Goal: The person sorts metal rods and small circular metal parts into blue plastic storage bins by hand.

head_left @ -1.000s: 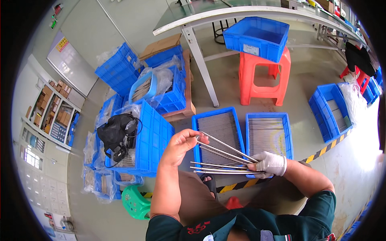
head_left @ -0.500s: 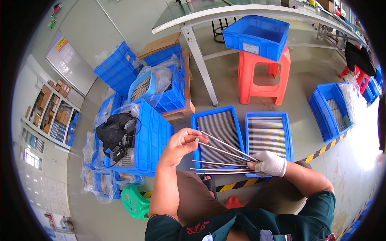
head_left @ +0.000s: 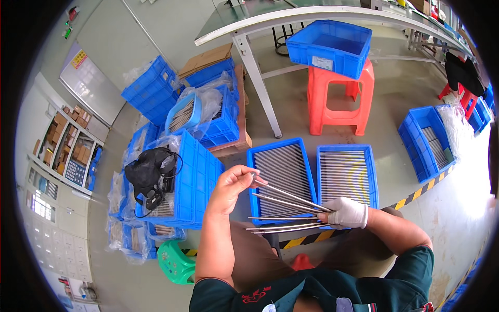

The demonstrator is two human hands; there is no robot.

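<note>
My right hand, in a white glove, closes round the right ends of several thin metal rods. They fan out to the left above my lap. My bare left hand pinches the far end of the uppermost rod between thumb and fingers. The other rods' left ends hang free below it. Just beyond my hands, two shallow blue crates stand side by side on the floor. The left crate and the right crate both hold rows of similar rods.
A blue bin sits on a red stool before a workbench. At left stand stacked blue crates with a black bag on top, and a green stool. Another rod crate is at right.
My left fingers have closed on the uppermost rod's tip, where they were parted near two tips before. The rods' free ends have dropped slightly. My right hand has barely moved.
</note>
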